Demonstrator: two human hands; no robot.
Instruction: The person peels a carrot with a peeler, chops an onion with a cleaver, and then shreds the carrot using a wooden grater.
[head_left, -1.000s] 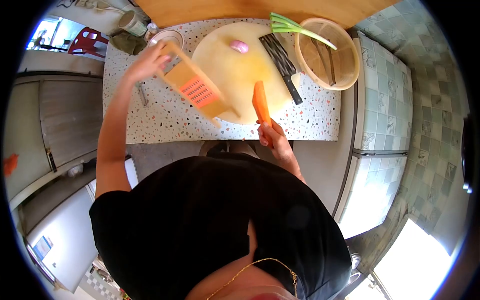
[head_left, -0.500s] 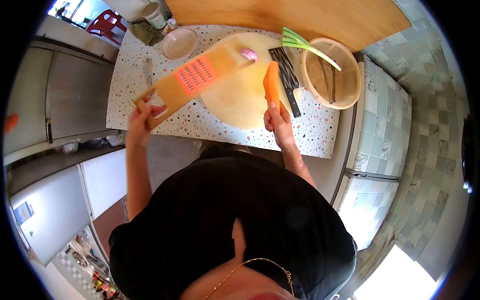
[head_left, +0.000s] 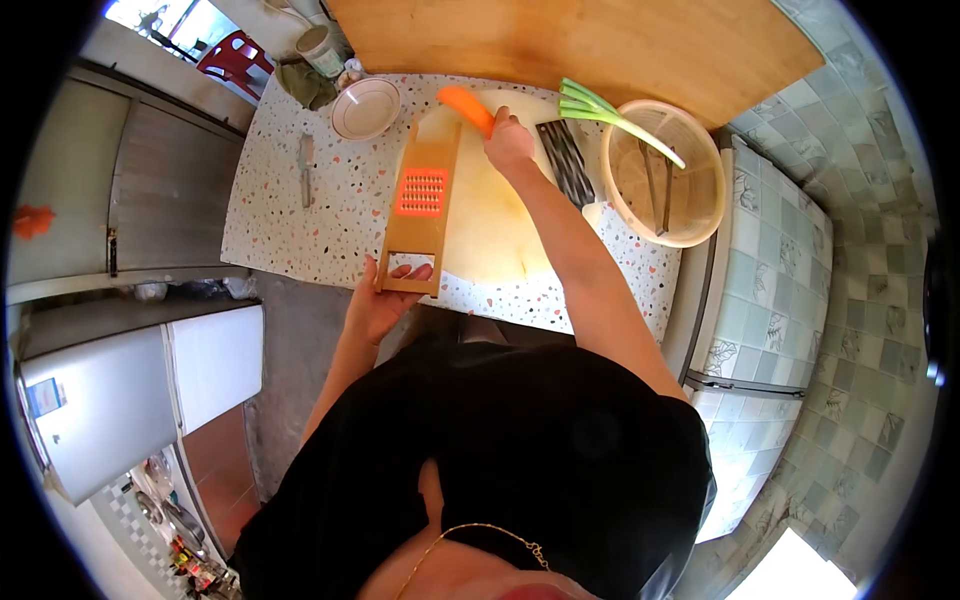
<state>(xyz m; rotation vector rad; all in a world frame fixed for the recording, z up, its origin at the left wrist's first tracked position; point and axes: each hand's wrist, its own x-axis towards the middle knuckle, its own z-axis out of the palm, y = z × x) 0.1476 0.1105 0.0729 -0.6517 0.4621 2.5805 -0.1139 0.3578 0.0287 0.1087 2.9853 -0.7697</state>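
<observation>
My left hand [head_left: 378, 305] is closed around the near end of a flat tan grater [head_left: 424, 190], which has an orange panel of teeth. The grater stretches away from me over the left side of a round pale cutting board [head_left: 490, 235]. A peeled carrot [head_left: 465, 106] is in the grip of my right hand [head_left: 510, 140], its free end pointing left past the grater's far end. Just right of that hand, a black cleaver [head_left: 568, 165] lies on the board; my right forearm covers its handle.
A small dish [head_left: 366, 108] and a thin peeler or knife [head_left: 306, 170] lie left on the speckled table [head_left: 265, 215]. To the right stands a round basket [head_left: 713, 190] with a green onion [head_left: 625, 122] across its rim. A jar [head_left: 318, 50] and dark cloth [head_left: 305, 84] sit at the back left.
The grater has swung from a slant to nearly straight away from me, my left hand moving right. My right hand has carried the carrot left and away from me. The purple shallot is now hidden.
</observation>
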